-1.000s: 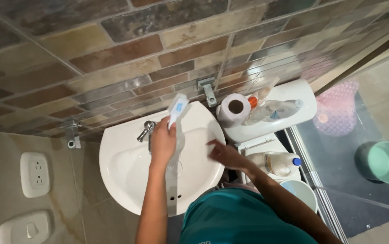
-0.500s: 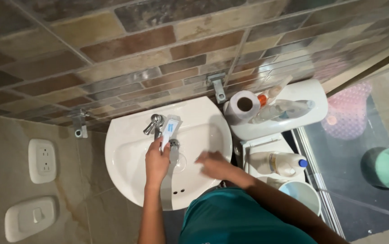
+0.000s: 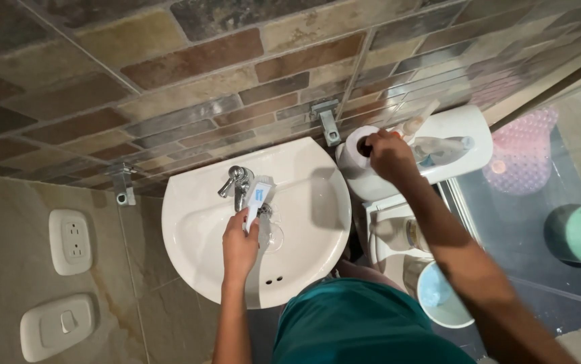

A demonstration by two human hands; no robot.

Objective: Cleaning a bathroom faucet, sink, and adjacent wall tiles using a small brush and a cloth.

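Brick-tiled wall, white sink (image 3: pixel 203 222), left hand (image 3: pixel 238 248) gripping tube (image 3: pixel 258 197) beside faucet (image 3: pixel 236 180), right hand (image 3: pixel 389 156) touching paper roll (image 3: pixel 352 156)

Glossy white ceramic for the sink (image 3: pixel 304 182), smooth. Polished shiny metal on the tap (image 3: pixel 237 182). Smooth white plastic on the tube (image 3: pixel 257 199) held in the left hand (image 3: pixel 239 248). Soft matt paper on the toilet roll (image 3: pixel 354 156). Rough, faintly sheened stone tiles on the wall (image 3: pixel 189 61).

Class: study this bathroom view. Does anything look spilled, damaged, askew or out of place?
Nothing stands out. The left hand holds a white tube over the white sink beside the faucet; the right hand rests at the toilet paper roll on the toilet tank.
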